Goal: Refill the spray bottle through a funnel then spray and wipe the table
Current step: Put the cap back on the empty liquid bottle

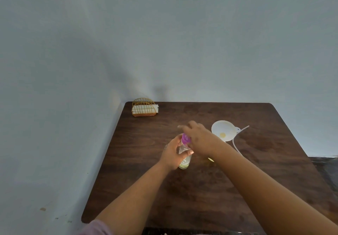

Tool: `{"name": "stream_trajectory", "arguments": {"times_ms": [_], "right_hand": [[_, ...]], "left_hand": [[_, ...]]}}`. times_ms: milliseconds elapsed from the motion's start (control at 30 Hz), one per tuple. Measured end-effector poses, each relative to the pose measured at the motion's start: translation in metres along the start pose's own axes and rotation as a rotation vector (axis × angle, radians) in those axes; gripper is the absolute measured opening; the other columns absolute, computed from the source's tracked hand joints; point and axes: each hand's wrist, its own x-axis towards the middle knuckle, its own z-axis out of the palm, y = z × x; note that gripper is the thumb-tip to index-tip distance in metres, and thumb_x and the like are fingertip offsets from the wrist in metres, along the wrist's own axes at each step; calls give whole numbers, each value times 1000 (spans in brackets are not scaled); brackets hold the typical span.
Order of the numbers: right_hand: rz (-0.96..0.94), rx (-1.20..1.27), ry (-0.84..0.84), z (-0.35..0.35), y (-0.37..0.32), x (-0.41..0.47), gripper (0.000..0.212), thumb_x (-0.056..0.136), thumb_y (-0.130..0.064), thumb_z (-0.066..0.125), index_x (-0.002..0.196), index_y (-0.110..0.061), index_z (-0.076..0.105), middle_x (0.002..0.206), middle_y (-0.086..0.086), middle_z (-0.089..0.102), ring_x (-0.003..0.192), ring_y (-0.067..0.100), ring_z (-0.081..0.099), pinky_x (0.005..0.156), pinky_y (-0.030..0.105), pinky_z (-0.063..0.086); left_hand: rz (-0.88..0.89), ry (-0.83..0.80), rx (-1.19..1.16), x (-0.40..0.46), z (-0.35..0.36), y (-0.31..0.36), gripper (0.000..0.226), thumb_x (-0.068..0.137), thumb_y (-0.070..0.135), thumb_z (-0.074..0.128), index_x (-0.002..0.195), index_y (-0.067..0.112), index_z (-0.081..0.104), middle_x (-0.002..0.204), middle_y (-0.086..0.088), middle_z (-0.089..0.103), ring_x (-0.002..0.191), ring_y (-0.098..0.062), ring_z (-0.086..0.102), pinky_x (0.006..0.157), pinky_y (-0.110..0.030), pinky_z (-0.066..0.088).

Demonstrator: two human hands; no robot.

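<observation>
The spray bottle [184,154] stands mid-table [146,189], funnel [224,130] right, napkin holder [144,107] far-left.

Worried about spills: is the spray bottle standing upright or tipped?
Upright: the spray bottle stands on its base on the table, the left hand gripping its body.

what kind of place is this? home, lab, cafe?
Probably a plain room in a home or small eatery, not a lab: a dark wooden table pushed into a corner of bare painted walls, with a wire napkin holder stocked with white napkins at its far corner.
</observation>
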Motion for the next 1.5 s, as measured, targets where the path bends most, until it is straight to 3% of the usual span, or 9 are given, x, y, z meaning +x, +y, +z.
{"name": "stream_trajectory", "arguments": {"times_ms": [200,400,600,700,800,900,1033,1200,1500], "right_hand": [[21,-71,116,12,-10,2,30,95,-29,52,119,-12,57,113,7,53,101,21,52,83,30,46],[196,-29,40,-1,-5,-5,48,85,-59,55,87,-12,63,82,3,63,75,14,59,68,26,45],[-28,-135,-13,5,-11,-1,73,87,-15,64,148,-20,24,147,10,32,129,28,39,101,37,45],[-69,-246,-20,18,-18,0,71,93,-10,54,152,-15,14,146,12,33,128,28,37,103,37,43],[78,-157,69,28,-22,2,59,98,-20,48,149,-7,22,130,14,47,116,28,52,94,33,48],[178,-21,51,19,-23,6,44,94,-45,50,109,-7,65,95,8,64,91,23,67,80,30,52],[187,-85,52,-13,-2,4,75,79,-81,31,59,-12,56,61,1,57,62,15,57,58,27,42],[-35,-19,-92,-7,1,6,43,89,-30,62,130,-23,50,119,2,49,111,20,50,91,32,48],[36,-173,5,19,-21,9,33,95,-19,53,126,-8,50,116,14,50,105,28,55,89,36,50]], "left_hand": [[14,12,58,2,1,-3,41,85,16,72,122,22,55,118,10,63,109,-6,58,93,-25,47],[-6,29,10,1,-3,-6,46,83,18,74,124,26,54,115,8,64,106,-8,57,90,-23,45],[-19,14,28,1,-4,-9,43,85,17,72,122,25,53,110,13,63,100,-1,58,81,-12,43],[-9,20,44,0,-4,-8,46,85,14,71,126,23,53,114,5,65,107,-13,61,90,-30,50],[-7,25,49,0,-3,-8,42,85,8,69,121,23,57,107,7,66,100,-10,63,85,-22,50],[-38,18,-5,0,-3,-8,40,85,5,70,116,26,58,109,11,64,100,-7,61,84,-17,50],[-44,-8,-36,-2,-6,-5,37,85,22,74,114,31,54,111,15,61,103,-1,55,85,-21,43],[-40,7,-9,0,-4,-2,36,84,19,74,112,32,54,110,13,60,105,-5,54,81,-15,40],[-28,-15,42,3,-5,-2,40,85,8,71,119,19,55,105,10,59,100,-8,57,86,-21,48]]}}
